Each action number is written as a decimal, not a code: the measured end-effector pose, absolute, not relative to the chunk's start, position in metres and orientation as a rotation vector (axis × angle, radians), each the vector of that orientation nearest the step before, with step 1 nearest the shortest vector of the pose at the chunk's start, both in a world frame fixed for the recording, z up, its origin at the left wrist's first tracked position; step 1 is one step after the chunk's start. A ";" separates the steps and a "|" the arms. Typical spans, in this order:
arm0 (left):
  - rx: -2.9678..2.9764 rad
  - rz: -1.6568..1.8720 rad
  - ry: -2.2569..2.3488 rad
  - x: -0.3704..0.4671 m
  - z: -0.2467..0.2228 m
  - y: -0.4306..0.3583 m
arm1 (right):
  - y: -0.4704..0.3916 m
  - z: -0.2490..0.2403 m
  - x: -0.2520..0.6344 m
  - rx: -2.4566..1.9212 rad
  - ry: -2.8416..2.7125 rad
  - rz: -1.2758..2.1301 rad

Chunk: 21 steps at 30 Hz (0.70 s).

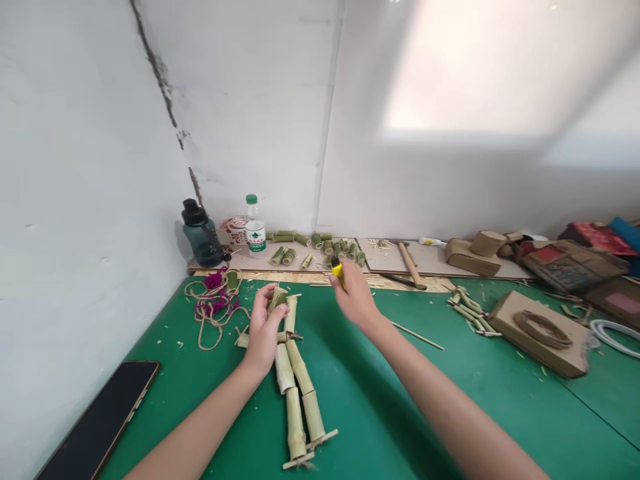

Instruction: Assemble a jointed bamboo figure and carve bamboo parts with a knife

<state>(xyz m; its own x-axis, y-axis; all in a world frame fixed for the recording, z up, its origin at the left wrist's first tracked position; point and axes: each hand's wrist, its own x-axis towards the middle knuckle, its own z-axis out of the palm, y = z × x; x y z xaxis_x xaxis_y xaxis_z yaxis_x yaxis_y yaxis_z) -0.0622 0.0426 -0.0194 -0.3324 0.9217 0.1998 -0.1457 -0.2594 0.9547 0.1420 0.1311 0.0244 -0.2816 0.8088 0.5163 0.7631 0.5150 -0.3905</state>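
Note:
Two jointed chains of bamboo tubes (295,420) lie on the green table, tied to thin sticks at their near ends. At their far end, my left hand (265,327) is closed on a short green bamboo piece (278,300), its thumb and fingers on either side. Another pale tube (291,312) stands out just to the right of it. My right hand (353,290) is raised over the table to the right, wrapped round a yellow and black tool (337,270). The palm hides part of this tool.
Cut bamboo pieces (327,245), a water bottle (256,233), a dark flask (201,237) and a hammer (410,265) line the back board. Twine (203,327) and a phone (105,420) lie left. Cardboard (545,340) and a small bamboo bundle (473,312) lie right.

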 end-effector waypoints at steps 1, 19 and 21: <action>1.049 1.700 1.147 -0.063 -0.019 0.043 | 0.119 0.022 0.148 -1.290 -1.989 0.114; 1.129 1.614 1.238 -0.012 -0.008 0.069 | 0.071 0.003 0.178 -1.431 -1.965 0.423; 1.117 1.640 1.269 -0.012 -0.015 0.064 | 0.069 0.003 0.175 -1.401 -2.000 0.425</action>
<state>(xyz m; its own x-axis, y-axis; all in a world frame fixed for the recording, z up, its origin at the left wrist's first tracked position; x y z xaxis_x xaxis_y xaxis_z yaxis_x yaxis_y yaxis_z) -0.0119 0.0639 -0.0147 -0.3231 0.9286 0.1824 -0.0568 -0.2114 0.9758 0.1749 0.0689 0.0028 -0.2169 0.9212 0.3231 0.7100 0.3761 -0.5954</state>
